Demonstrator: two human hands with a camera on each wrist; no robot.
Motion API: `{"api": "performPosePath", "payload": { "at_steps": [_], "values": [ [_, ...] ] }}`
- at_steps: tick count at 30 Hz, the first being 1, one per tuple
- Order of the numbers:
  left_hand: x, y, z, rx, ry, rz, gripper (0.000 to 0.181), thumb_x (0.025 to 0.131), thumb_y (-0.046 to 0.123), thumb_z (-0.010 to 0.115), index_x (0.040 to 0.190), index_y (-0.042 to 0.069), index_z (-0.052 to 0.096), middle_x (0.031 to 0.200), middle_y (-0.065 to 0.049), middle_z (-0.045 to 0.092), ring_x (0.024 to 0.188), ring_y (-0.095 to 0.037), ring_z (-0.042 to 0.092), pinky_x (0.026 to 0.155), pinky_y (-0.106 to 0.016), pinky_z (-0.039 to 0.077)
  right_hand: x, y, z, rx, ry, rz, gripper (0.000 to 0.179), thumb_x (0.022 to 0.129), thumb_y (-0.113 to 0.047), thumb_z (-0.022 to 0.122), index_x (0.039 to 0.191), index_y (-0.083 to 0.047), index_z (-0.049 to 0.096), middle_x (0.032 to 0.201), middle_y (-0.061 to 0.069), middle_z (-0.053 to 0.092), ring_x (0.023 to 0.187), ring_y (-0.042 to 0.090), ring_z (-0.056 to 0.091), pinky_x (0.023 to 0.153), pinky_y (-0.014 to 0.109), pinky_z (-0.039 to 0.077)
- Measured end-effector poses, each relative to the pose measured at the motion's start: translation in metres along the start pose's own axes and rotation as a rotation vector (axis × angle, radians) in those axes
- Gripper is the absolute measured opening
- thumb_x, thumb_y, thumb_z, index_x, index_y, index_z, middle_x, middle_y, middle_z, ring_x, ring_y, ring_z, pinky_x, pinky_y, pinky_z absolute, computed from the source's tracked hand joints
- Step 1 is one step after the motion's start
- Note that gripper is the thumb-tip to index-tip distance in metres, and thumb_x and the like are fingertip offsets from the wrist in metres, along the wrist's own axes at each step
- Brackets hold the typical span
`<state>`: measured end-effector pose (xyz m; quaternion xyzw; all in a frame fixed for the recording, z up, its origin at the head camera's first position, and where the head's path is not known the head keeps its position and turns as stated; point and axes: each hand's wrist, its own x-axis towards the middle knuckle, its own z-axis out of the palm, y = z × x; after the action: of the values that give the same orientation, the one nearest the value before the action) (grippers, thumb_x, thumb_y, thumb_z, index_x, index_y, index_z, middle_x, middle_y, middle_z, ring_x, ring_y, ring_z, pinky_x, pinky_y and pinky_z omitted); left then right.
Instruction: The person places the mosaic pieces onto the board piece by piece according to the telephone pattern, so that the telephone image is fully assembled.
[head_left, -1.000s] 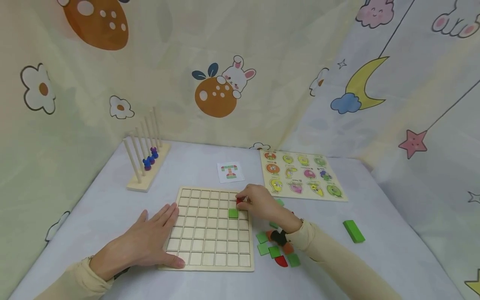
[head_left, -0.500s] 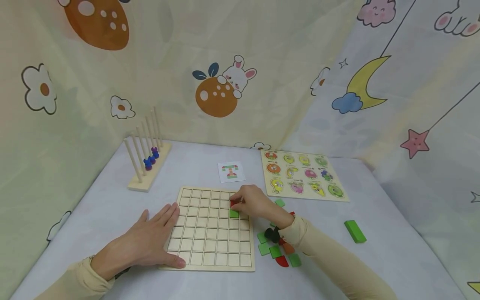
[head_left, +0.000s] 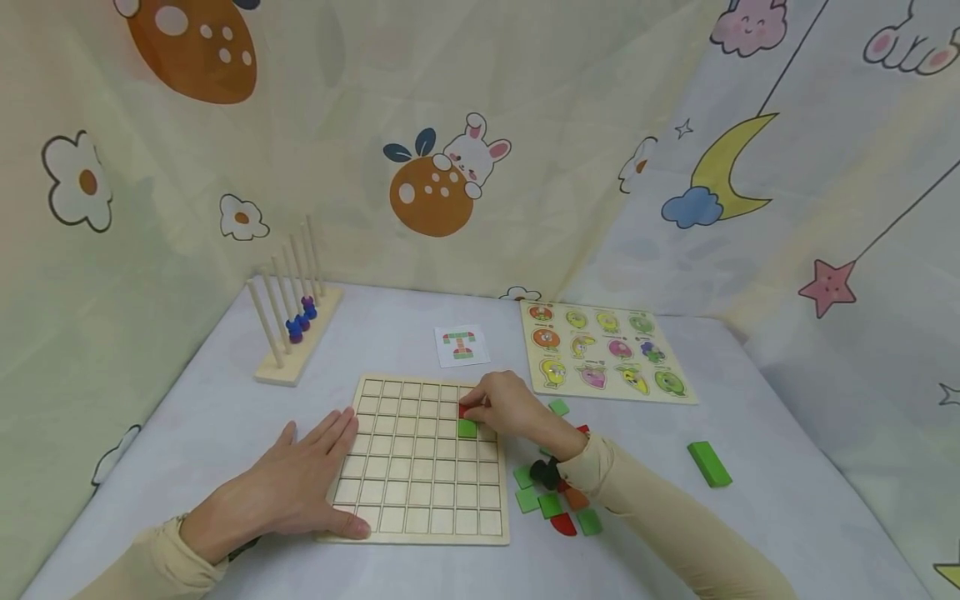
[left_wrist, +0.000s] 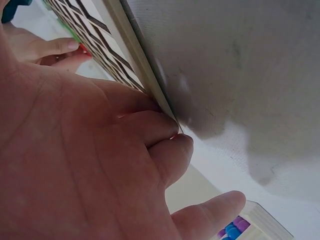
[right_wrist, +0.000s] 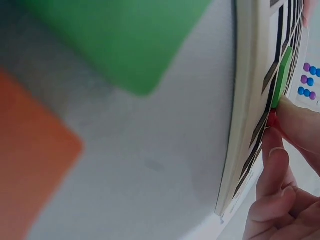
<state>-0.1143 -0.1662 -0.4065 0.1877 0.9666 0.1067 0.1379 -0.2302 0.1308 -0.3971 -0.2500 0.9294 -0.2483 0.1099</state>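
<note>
A wooden grid board (head_left: 420,471) lies flat on the table. My left hand (head_left: 300,475) rests along its left edge with fingers straight and the thumb on the near left corner. Near the board's upper right, my right hand (head_left: 513,404) pinches a red tile (head_left: 464,411) between thumb and fingers, down at a cell. Just below it, a green square tile (head_left: 467,428) sits in the grid, also visible as a green tile (right_wrist: 283,77) in the right wrist view. The red tile's exact shape is mostly hidden by the fingers.
Loose green, orange and red tiles (head_left: 551,505) lie right of the board, partly under the right wrist. Behind stand a pattern card (head_left: 461,345), a fruit puzzle board (head_left: 607,354) and a peg rack with beads (head_left: 296,342). A green block (head_left: 708,463) lies far right.
The right hand has moved slightly left with the red tile, from the cell up and right of the green tile to the one directly above it. The left hand has stayed put.
</note>
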Motion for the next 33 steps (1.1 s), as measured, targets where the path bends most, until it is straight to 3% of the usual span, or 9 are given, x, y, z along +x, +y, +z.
{"api": "performPosePath", "payload": {
  "at_steps": [9,19,27,31,33],
  "values": [
    [0.000,0.001,0.000,-0.004,0.007,0.001,0.148,0.060,0.094,0.065,0.159,-0.007,0.023,0.169,-0.025,0.021,0.156,-0.045,0.024,0.110,-0.084,0.016,0.000,0.000,-0.001,0.021,-0.002,-0.003,0.023,0.090,-0.013,0.079,0.112,-0.011,0.080,0.112,0.008,0.079,0.085,0.007,0.058,0.062,0.020,0.040],
    [-0.001,0.001,0.000,-0.001,0.014,0.005,0.148,0.060,0.095,0.064,0.159,-0.007,0.023,0.169,-0.025,0.021,0.156,-0.045,0.024,0.110,-0.083,0.017,-0.007,0.000,-0.004,-0.005,0.011,-0.061,0.026,0.091,-0.010,0.077,0.117,-0.008,0.079,0.103,0.007,0.077,0.075,0.008,0.056,0.062,0.019,0.044],
    [-0.001,0.001,0.001,-0.001,0.007,0.016,0.146,0.061,0.093,0.064,0.159,-0.007,0.023,0.169,-0.025,0.020,0.156,-0.045,0.024,0.110,-0.084,0.017,-0.032,0.022,-0.019,0.007,0.089,-0.164,0.026,0.091,-0.006,0.074,0.116,-0.004,0.078,0.100,0.010,0.078,0.063,0.005,0.055,0.054,0.018,0.044],
    [-0.002,0.001,0.000,0.003,0.009,0.016,0.146,0.062,0.094,0.064,0.159,-0.007,0.023,0.169,-0.025,0.020,0.156,-0.045,0.024,0.110,-0.083,0.018,-0.049,0.040,-0.033,0.003,0.119,-0.134,0.026,0.091,-0.006,0.074,0.117,-0.002,0.076,0.107,0.013,0.078,0.069,0.009,0.057,0.057,0.020,0.046],
    [-0.002,0.001,0.000,0.005,0.011,0.014,0.146,0.062,0.094,0.064,0.159,-0.007,0.023,0.169,-0.025,0.020,0.156,-0.045,0.025,0.110,-0.083,0.018,-0.057,0.049,-0.039,-0.012,0.135,-0.069,0.027,0.091,-0.008,0.074,0.118,-0.004,0.076,0.108,0.012,0.078,0.072,0.010,0.056,0.059,0.020,0.046]
  ]
}}
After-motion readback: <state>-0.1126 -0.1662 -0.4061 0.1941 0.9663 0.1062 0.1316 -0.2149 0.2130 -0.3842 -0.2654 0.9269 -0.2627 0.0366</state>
